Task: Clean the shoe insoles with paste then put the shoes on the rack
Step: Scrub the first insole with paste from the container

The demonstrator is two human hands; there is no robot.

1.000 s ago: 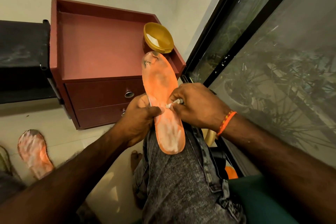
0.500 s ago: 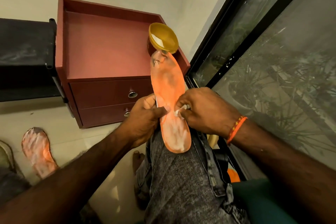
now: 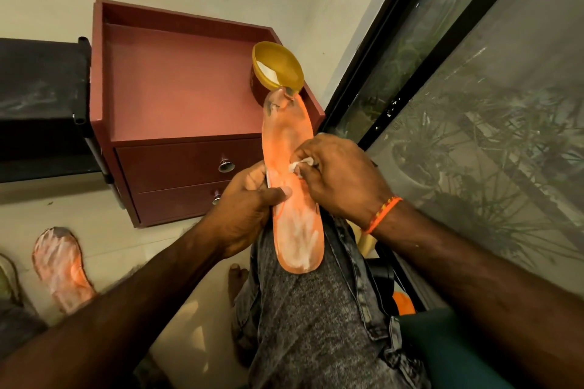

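An orange insole point(image 3: 289, 148) smeared with white paste rests lengthwise on my knee, toe pointing away. My left hand point(image 3: 249, 211) grips its left edge at the middle, thumb across the top. My right hand point(image 3: 339, 177) pinches a small white wad of cloth point(image 3: 300, 164) and presses it on the insole's middle. A second orange insole point(image 3: 61, 265), also streaked with white paste, lies on the floor at lower left. A yellow bowl point(image 3: 279, 69) holding white paste stands on the red cabinet just beyond the insole's toe.
The red two-drawer cabinet point(image 3: 177, 95) stands ahead against the wall. A black shelf point(image 3: 38, 104) is to its left. A dark-framed glass window point(image 3: 458, 104) runs along the right. My leg in grey jeans fills the lower middle, a green cushion point(image 3: 442, 350) beside it.
My right hand with the cloth has slid up the insole from the middle-lower part toward the arch. The left hand keeps its hold.
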